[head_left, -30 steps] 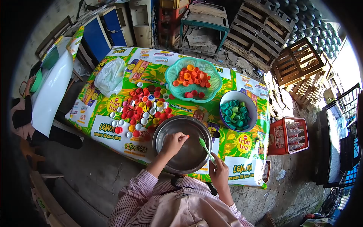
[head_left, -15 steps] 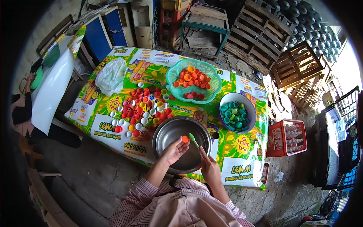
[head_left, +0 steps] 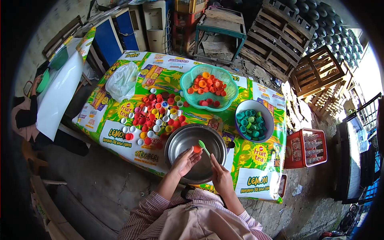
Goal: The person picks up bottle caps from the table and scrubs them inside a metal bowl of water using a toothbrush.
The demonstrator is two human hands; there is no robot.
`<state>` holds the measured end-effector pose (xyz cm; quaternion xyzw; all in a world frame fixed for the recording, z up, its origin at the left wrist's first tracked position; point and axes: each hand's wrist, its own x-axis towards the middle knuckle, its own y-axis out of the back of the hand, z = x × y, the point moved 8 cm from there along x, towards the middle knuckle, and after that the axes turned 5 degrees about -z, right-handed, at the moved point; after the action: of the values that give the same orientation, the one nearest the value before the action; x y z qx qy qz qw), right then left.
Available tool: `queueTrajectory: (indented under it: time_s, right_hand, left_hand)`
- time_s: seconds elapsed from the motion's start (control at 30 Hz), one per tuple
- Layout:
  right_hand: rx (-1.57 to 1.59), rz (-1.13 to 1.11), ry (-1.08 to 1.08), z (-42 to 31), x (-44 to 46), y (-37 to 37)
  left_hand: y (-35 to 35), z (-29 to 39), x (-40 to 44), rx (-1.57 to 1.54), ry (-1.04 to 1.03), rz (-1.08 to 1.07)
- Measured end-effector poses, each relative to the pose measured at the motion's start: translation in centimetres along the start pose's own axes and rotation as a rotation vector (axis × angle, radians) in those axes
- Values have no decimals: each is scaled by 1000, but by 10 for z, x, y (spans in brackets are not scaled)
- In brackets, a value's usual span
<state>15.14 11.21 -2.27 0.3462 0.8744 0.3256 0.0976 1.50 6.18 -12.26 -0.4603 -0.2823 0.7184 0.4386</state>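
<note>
Cap [head_left: 197,149] sits held in the half-open left hand [head_left: 185,162] over the metal bowl [head_left: 188,133], and the right hand [head_left: 222,179], curled around a green tool [head_left: 202,144], has come closer, so both hands seem busy with that cap.

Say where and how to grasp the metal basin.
Probably by the rim of the metal basin, at its left and right sides, coming from the near side. The basin sits upright and its round rim shows uncovered at both sides, so opposite holds should keep it level. Free the left hand and right hand first: they hold an orange cap and a green-headed tool.
</note>
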Motion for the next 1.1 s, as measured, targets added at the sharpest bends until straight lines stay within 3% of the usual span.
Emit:
queueTrajectory:
  time_s: [0.07, 0.13, 0.2, 0.27, 0.4, 0.57, 0.7, 0.93, 1.0, 1.07, 1.1]
  right_hand:
    - [7, -6, -28, -1, 0, 5]
    - [-4, -48, 84, -10, -6, 1]
    - [-79, -148, 1, -3, -9, -10]
    - [25, 13, -3, 3, -8, 1]
    - [-29, -108, -23, -3, -11, -4]
    - [47, 31, 25, 6, -5, 1]
    - [162, -71, 76, -6, 0, 1]
    - [287, -279, -212, 11, 11, -3]
    - [299, -91, 128, 5, 11, 9]
    - [325, -104, 125, 11, 8, 8]
    - [313, -176, 19, 11, 10, 7]
  left_hand:
    - [0, -1, -1, -14, -11, 15]
    - [-2, 0, -2, -26, -23, 30]
    - [-6, 8, -1, -20, -105, 18]
    - [-2, 6, -1, -7, -105, 45]
    - [-2, 10, 0, -11, -114, 90]
    - [-1, 6, 0, -24, -80, 142]
    - [7, 3, 12, -29, -83, -7]
    - [-10, 17, 4, 181, -143, -38]
    - [-9, 24, 3, 217, -151, -47]
    - [-15, 25, 2, 311, -126, -121]
    - [-14, 22, 2, 309, -123, -119]
